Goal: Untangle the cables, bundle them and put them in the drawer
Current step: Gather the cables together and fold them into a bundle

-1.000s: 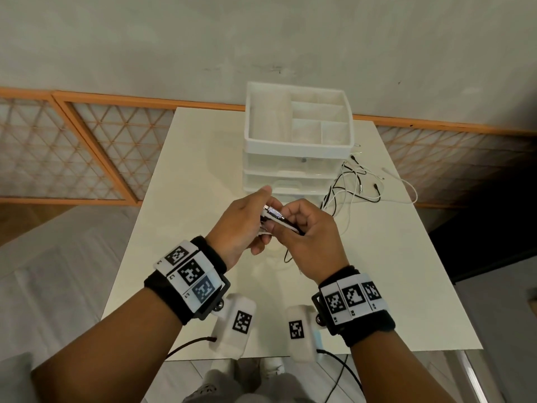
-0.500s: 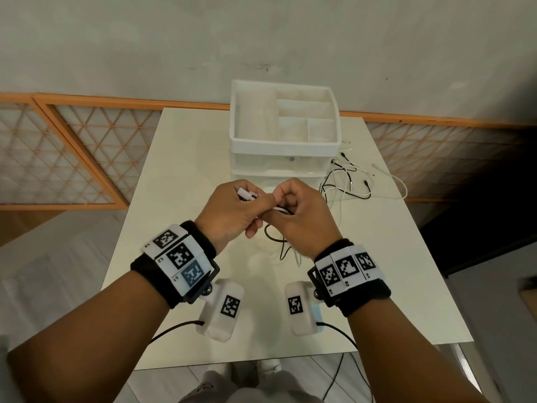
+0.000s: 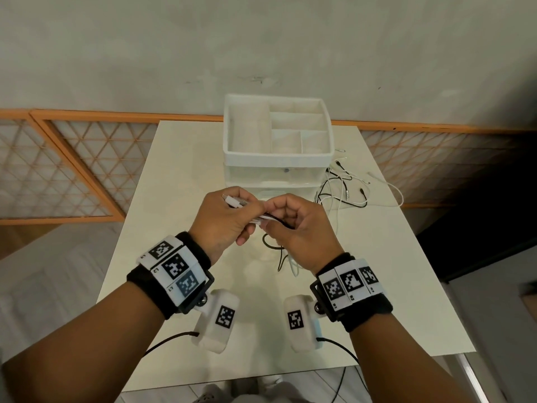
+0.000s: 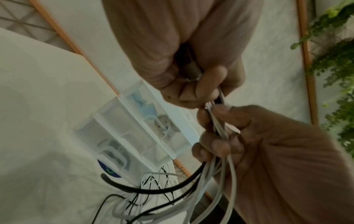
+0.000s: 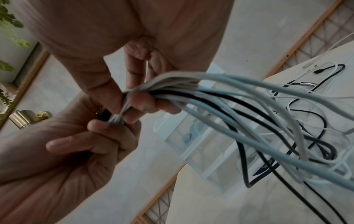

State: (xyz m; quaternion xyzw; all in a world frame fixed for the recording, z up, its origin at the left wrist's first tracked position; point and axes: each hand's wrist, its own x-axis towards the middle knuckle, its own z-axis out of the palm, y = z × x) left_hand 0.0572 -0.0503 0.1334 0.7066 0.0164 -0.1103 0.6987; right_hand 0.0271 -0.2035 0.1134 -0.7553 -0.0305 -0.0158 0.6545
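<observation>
Both hands are raised above the table [image 3: 162, 257], in front of the white drawer unit [image 3: 232, 152]. My left hand [image 3: 232, 212] grips one end of a bundle of white and black cables [image 3: 263, 218], and a white plug [image 3: 232, 200] pokes out past its thumb. My right hand [image 3: 280, 216] pinches the same bundle just beside it. In the right wrist view the cables [image 5: 210, 94] fan out from my right hand's fingers [image 5: 141, 103] down to the table. More loose cables [image 3: 345, 187] lie tangled to the right of the unit.
The drawer unit [image 4: 138, 133] has a divided open tray on top and translucent drawers below with items inside. An orange-framed lattice railing [image 3: 72, 170] runs behind the table. The table's right edge [image 3: 436, 257] is near the loose cables.
The hands have stayed together on the bundle. My left hand has shifted its grip, so the white plug now sticks out past its thumb. The head view has tilted slightly.
</observation>
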